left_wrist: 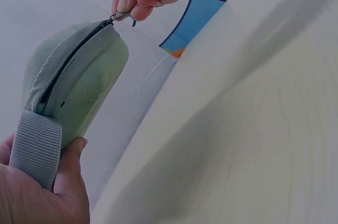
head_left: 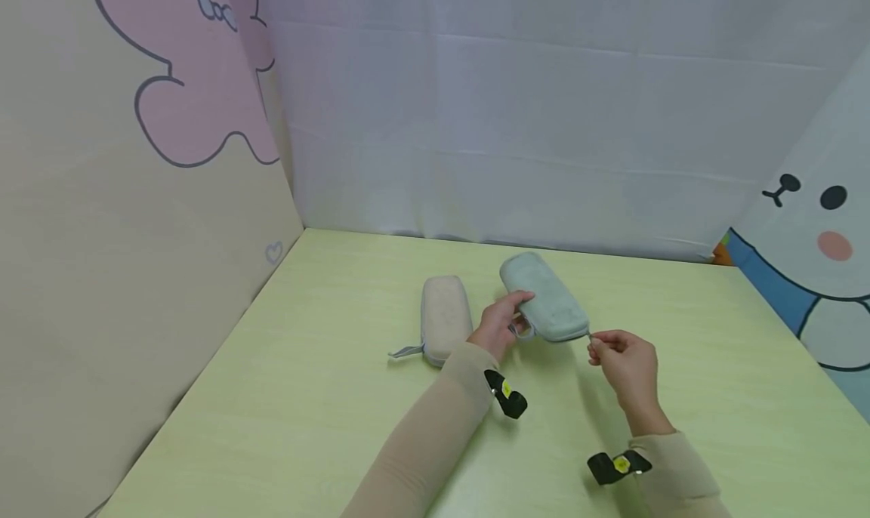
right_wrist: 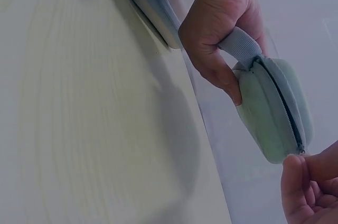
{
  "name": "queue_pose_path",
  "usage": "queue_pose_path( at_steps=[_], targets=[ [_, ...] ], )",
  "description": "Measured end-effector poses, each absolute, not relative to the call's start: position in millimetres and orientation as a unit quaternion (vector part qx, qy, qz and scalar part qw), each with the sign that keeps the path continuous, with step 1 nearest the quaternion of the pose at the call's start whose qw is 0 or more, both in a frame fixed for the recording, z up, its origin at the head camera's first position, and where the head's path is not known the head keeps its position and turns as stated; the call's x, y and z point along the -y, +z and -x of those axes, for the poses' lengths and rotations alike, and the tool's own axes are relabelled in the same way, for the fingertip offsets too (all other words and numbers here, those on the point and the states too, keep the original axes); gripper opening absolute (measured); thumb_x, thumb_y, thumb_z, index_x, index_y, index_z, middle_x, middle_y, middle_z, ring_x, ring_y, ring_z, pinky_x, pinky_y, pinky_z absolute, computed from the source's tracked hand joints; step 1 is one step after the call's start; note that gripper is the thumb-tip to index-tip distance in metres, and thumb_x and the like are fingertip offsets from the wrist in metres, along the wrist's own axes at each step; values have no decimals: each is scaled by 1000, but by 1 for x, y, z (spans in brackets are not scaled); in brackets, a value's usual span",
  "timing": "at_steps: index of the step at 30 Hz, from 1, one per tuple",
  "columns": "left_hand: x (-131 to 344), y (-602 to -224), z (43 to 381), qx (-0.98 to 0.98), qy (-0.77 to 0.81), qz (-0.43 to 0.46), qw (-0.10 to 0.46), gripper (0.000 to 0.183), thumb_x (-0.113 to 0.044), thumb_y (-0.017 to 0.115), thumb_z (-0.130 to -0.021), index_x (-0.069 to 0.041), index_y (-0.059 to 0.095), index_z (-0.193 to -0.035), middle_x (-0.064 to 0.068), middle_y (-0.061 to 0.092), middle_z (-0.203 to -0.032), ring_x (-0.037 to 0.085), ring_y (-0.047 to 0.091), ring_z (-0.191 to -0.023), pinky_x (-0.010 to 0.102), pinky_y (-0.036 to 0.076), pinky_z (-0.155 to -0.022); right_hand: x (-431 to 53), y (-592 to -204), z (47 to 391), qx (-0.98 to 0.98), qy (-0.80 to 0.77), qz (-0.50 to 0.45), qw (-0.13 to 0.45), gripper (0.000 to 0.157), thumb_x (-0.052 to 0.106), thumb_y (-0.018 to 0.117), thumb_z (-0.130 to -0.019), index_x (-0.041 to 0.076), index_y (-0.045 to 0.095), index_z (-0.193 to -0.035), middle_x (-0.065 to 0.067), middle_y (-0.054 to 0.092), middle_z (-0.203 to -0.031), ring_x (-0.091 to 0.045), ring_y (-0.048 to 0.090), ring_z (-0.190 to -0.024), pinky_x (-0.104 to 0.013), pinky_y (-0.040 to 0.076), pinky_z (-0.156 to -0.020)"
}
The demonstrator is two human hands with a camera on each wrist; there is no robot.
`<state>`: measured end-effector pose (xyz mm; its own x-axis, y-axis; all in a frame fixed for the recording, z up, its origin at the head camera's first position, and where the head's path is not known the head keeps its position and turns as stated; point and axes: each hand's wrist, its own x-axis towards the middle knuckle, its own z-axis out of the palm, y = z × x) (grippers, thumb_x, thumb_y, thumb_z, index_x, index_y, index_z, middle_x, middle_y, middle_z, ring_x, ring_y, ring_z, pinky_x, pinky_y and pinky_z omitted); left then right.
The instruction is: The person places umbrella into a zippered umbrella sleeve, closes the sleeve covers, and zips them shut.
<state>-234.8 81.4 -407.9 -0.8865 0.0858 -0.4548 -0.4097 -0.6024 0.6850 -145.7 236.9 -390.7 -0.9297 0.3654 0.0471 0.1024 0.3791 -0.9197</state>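
Observation:
A pale green zippered pencil case [head_left: 546, 297] is held up above the table, tilted. My left hand [head_left: 501, 325] grips it near the end with the grey webbing loop [left_wrist: 37, 147], thumb on one face. At the case's near right corner, my right hand [head_left: 627, 367] pinches the zipper pull [left_wrist: 120, 16] between thumb and fingertips. Dark zipper teeth [right_wrist: 288, 113] run along the end facing me, from beside the loop to the pull. Left of my left hand, a beige pencil case [head_left: 445, 318] lies flat on the table with its strap sticking out leftward.
The pale yellow-green table [head_left: 285, 397] reaches back to a white curtain [head_left: 516, 140]. A light wall panel [head_left: 136, 276] with a pink cartoon figure borders the left side. On the right stands a panel with a white cartoon face [head_left: 809, 231].

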Motion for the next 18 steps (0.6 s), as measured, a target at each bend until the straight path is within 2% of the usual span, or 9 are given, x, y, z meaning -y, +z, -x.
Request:
queue_pose_path(
  at_steps=[4, 12, 18],
  targets=[
    [-82, -406, 233, -414, 877, 202, 137, 40, -6, 76, -72, 4, 57, -106, 13, 61, -100, 24, 59, -85, 30, 48, -75, -235, -390, 146, 813, 549, 147, 124, 19, -1, 57, -88, -14, 61, -100, -4, 64, -70, -5, 59, -58, -26, 53, -59],
    [-84, -405, 233, -383, 891, 211, 120, 45, -1, 75, -72, 7, 53, -111, 14, 60, -103, 25, 58, -91, 31, 49, -79, -231, -389, 145, 801, 567, 150, 117, 19, -1, 57, -88, -15, 60, -101, -3, 64, -71, -6, 60, -60, -24, 53, -58],
    [-86, -407, 234, -371, 895, 221, 109, 40, 1, 74, -72, 7, 56, -106, 14, 60, -103, 25, 58, -90, 30, 49, -77, -229, -389, 145, 803, 567, 150, 108, 20, 0, 57, -88, -15, 59, -102, -3, 64, -72, -9, 61, -62, -25, 53, -59]
  ],
)
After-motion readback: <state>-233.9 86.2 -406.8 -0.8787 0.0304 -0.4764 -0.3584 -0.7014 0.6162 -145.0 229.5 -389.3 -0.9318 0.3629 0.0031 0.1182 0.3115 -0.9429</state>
